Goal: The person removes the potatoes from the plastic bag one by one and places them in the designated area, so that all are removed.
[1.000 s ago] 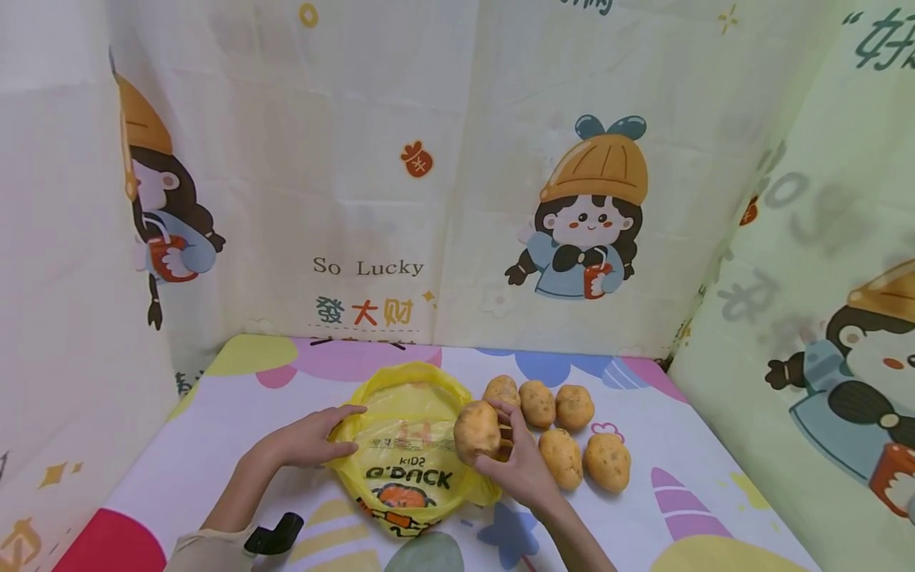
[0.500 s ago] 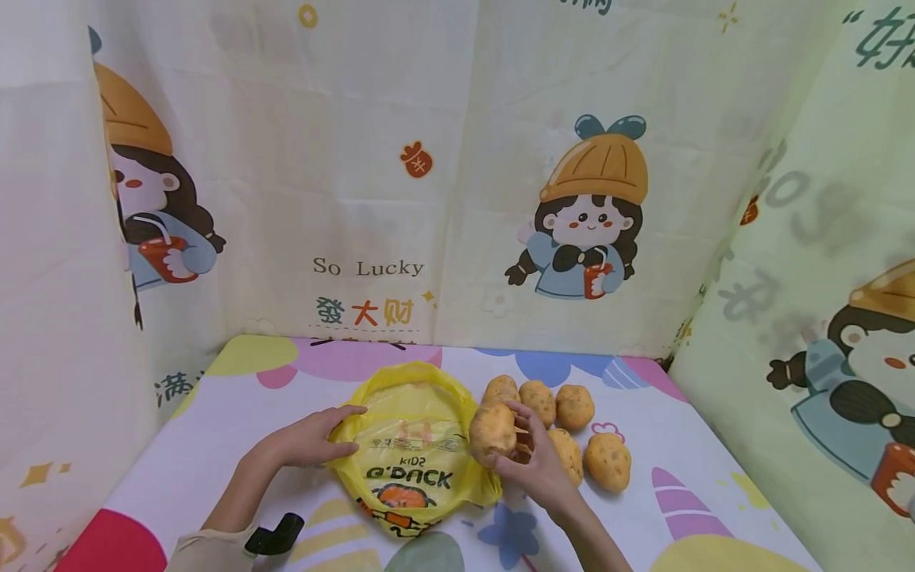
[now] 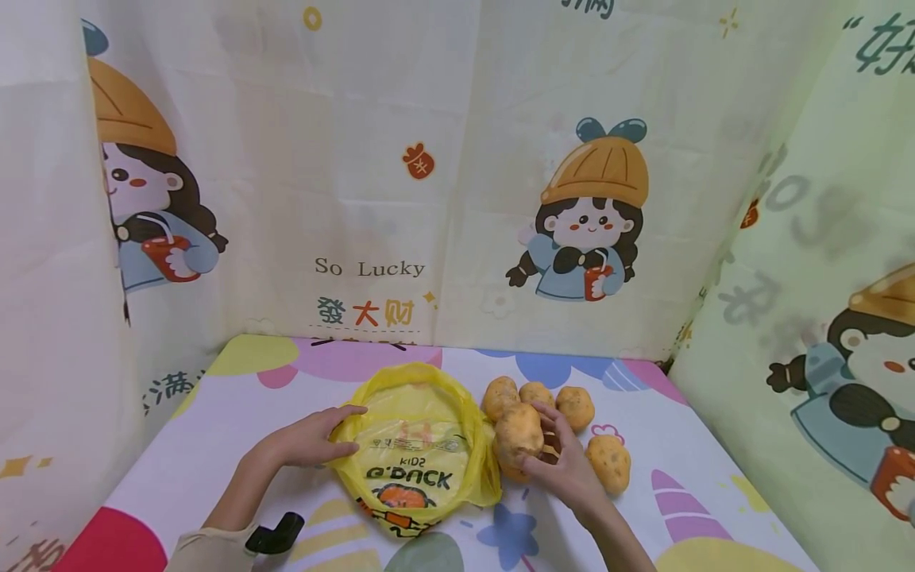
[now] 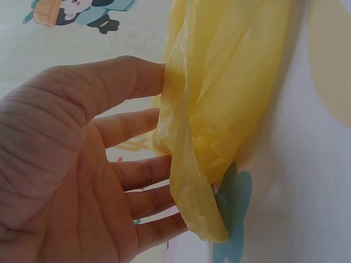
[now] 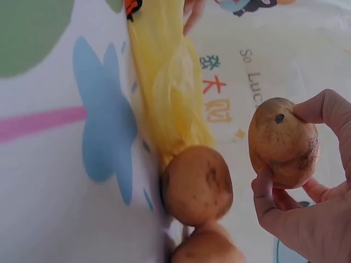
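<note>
A yellow plastic bag (image 3: 415, 445) lies on the table with its round mouth spread wide, dark printing showing on its inside. At its left rim rests my left hand (image 3: 310, 437), thumb and fingers fairly straight and apart; the film overlaps their tips in the left wrist view. My right hand (image 3: 568, 469) grips a potato (image 3: 519, 427) to the right of the bag. A small dark spot marks this potato (image 5: 282, 142) in the right wrist view, where it is held off the table. Thumb and fingertips press it from opposite sides.
Several more potatoes lie right of the bag, among them one at the back right (image 3: 575, 408) and one farther right (image 3: 609, 464). The held potato partly hides another beneath it. Printed cloth walls (image 3: 465, 199) enclose the patterned table (image 3: 264, 421) at the back and sides.
My right hand has moved right with the potato, from the bag's right edge to over the potatoes. My left hand and the bag have stayed in place.
</note>
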Motion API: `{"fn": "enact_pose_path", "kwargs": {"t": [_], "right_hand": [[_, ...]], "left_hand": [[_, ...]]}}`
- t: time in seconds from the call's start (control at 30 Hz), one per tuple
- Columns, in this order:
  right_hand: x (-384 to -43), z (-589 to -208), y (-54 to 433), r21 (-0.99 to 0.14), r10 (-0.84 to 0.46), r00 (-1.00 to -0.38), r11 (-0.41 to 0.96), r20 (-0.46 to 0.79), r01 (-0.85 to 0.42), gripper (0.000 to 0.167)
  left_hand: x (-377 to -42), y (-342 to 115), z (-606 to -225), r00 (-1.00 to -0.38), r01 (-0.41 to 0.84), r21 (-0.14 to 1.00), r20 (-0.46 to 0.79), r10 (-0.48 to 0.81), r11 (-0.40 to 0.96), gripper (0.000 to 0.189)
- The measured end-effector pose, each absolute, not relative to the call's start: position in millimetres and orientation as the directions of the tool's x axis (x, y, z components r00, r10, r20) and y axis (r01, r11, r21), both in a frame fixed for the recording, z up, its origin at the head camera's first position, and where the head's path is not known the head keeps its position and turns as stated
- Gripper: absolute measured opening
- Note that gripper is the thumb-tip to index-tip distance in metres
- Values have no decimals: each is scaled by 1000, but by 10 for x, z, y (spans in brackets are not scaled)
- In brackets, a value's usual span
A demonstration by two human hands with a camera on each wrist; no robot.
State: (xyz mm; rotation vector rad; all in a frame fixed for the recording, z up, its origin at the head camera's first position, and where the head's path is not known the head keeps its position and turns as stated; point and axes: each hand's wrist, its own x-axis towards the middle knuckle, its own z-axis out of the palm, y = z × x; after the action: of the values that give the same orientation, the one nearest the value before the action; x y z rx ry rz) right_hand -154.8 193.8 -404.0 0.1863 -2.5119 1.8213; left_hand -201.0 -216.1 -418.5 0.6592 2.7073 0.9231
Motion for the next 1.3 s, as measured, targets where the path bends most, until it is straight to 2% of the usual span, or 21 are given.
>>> {"fn": "enact_pose_path", "kwargs": {"t": [0.37, 0.7, 1.3], "right_hand": [[-1529, -3989, 2144, -944, -52, -995, 314, 90, -102, 80], [-1516, -3974, 2292, -936, -25, -991, 327, 133, -134, 73], [-1468, -3930, 2618, -929, 60, -991, 358, 119, -90, 74]], "left_hand": [[-2014, -2161, -4183, -880, 349, 610, -47, 472, 712, 64], [-2009, -2150, -4179, -884, 334, 617, -56, 464, 712, 64], [-2025, -2159, -4213, -889, 321, 611, -68, 452, 724, 65]]}}
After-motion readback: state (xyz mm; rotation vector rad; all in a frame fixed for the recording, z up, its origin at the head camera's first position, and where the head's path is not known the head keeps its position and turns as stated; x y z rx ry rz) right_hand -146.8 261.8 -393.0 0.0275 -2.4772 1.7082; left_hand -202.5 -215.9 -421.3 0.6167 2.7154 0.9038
